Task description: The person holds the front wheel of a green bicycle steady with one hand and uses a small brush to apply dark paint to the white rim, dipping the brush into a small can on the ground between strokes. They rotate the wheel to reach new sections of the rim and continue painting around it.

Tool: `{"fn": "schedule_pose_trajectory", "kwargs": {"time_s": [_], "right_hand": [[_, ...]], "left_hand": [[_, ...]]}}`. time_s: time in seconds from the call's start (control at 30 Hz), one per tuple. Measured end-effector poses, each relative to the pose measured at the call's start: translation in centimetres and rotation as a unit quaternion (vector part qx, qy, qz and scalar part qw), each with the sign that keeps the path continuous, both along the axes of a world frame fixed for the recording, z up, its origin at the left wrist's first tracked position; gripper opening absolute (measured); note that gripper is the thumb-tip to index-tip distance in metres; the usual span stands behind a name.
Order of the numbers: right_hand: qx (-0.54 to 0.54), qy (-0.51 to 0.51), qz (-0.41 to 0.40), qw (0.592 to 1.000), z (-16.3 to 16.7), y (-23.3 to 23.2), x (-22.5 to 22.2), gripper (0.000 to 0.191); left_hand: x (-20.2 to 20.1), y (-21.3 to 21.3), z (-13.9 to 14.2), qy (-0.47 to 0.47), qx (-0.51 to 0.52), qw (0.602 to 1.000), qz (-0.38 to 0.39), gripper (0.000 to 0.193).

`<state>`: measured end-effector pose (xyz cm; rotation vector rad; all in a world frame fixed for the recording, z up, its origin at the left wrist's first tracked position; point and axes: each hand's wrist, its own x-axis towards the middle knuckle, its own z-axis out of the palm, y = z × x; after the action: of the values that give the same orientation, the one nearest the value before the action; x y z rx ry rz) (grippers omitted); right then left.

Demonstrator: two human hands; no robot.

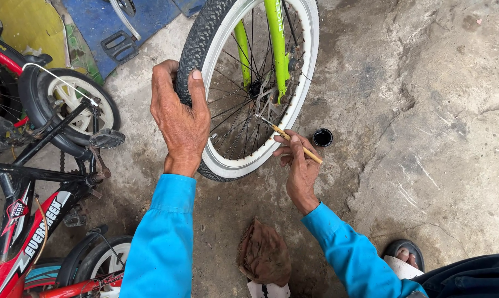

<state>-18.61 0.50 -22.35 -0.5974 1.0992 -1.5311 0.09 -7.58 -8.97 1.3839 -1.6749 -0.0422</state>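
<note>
A bicycle wheel (216, 160) with a black tyre, white rim and thin spokes stands on the concrete floor, held in a lime-green fork (276, 44). My left hand (179, 118) grips the tyre on its left side, thumb over the tread. My right hand (298, 163) holds a thin yellowish brush (293, 141) like a pen, its tip reaching through the spokes toward the hub (260, 91). Both sleeves are bright blue.
A small round black cap (322, 137) with dark liquid sits on the floor right of the wheel. A brown rag (265, 253) lies near my knees. Red and black children's bicycles (45, 165) crowd the left. A black pedal (118, 46) lies on a blue sheet at top left.
</note>
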Motion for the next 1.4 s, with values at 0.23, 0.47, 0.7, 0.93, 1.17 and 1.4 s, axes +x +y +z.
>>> {"fn": "schedule_pose_trajectory", "kwargs": {"time_s": [0.23, 0.47, 0.7, 0.93, 1.17, 1.4], "right_hand": [[0.032, -0.073, 0.011, 0.997, -0.5, -1.1, -1.1, 0.039], [0.074, -0.229, -0.006, 0.971, -0.8, -1.4, -1.6, 0.033], [0.139, -0.37, 0.011, 0.918, -0.6, -1.8, -1.0, 0.031], [0.167, -0.451, 0.017, 0.876, -0.4, -1.9, -0.6, 0.026], [0.175, -0.497, 0.018, 0.85, -0.5, -1.6, 0.0, 0.023], [0.187, -0.512, 0.005, 0.838, -0.5, -1.8, 0.2, 0.023]], "left_hand": [[0.0, 0.0, 0.0, 0.002, -0.004, 1.0, 0.0, 0.021], [0.0, 0.0, 0.0, 0.001, 0.001, 1.0, 0.004, 0.021], [0.0, 0.1, 0.1, -0.004, -0.009, 1.0, -0.001, 0.022], [-0.1, 0.0, 0.1, 0.005, 0.005, 1.0, 0.003, 0.021], [0.1, 0.1, 0.1, 0.002, 0.001, 1.0, -0.001, 0.021], [0.2, 0.0, -0.2, 0.005, 0.001, 1.0, -0.01, 0.021]]}}
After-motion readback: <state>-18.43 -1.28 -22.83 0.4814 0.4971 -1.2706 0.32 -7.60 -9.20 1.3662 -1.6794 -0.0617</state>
